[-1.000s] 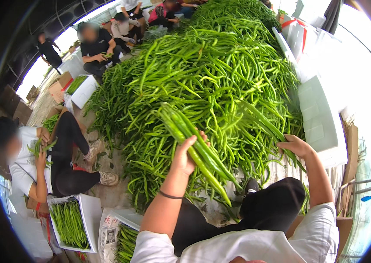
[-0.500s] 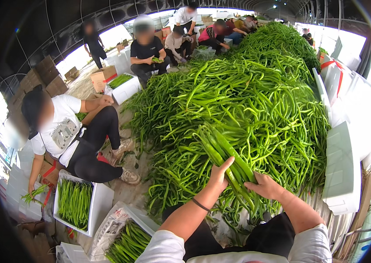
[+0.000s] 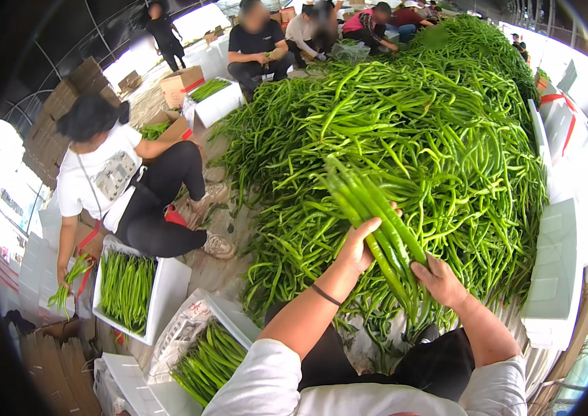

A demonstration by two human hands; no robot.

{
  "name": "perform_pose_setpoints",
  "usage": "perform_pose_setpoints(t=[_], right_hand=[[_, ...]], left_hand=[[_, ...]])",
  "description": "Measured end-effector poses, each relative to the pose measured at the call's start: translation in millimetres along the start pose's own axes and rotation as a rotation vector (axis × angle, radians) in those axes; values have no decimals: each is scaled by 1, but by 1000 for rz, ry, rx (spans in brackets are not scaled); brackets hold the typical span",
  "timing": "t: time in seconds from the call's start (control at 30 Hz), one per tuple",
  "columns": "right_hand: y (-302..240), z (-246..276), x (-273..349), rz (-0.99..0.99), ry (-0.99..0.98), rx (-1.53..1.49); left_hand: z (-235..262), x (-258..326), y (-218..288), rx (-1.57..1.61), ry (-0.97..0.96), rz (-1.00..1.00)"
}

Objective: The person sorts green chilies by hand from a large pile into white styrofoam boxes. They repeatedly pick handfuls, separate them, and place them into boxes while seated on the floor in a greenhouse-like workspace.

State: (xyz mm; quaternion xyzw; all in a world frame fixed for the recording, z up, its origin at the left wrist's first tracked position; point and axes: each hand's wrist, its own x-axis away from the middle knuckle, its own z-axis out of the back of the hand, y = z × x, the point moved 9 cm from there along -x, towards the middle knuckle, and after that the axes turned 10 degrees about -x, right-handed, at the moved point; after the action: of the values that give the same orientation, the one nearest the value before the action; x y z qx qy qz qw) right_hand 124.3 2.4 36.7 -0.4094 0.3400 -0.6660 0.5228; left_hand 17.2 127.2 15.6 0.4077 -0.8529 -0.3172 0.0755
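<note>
My left hand (image 3: 358,248) is wrapped around a bunch of long green peppers (image 3: 392,251), just above the near side of the pile (image 3: 294,142). A second ago my right hand (image 3: 441,281) was well apart, out to the right; now its thumb lies on the bunch's near right side, though I cannot tell how tightly its hidden fingers close. The bunch looks fuller than then. Its peppers are glossy, bright green and mostly straight, side by side, slanting from far left to near right, the far ends blurred. On my left, a white box (image 3: 174,291) holds more peppers. Beyond it, the seated person (image 3: 110,173) has lowered a handful (image 3: 74,283) that was chest-high a second ago.
</note>
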Motion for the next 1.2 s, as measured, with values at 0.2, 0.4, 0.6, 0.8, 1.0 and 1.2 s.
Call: perform_pose_setpoints(t=[0.2, 0.4, 0.6, 0.8, 1.0, 1.2], right_hand=[[-21, -2, 6, 106, 92, 70], [-44, -13, 21, 196, 124, 384], [-62, -33, 34, 299, 84, 483], [-52, 44, 58, 434, 233, -95], [24, 79, 53, 235, 303, -244], [17, 43, 37, 206, 196, -158]], left_hand=[[-4, 15, -12, 57, 22, 62], [-2, 28, -21, -14, 51, 68], [-15, 57, 16, -179, 94, -58], [-50, 127, 121, 17, 149, -496], [25, 315, 301, -245, 346, -747], [199, 549, 281, -802, 1248, 67]])
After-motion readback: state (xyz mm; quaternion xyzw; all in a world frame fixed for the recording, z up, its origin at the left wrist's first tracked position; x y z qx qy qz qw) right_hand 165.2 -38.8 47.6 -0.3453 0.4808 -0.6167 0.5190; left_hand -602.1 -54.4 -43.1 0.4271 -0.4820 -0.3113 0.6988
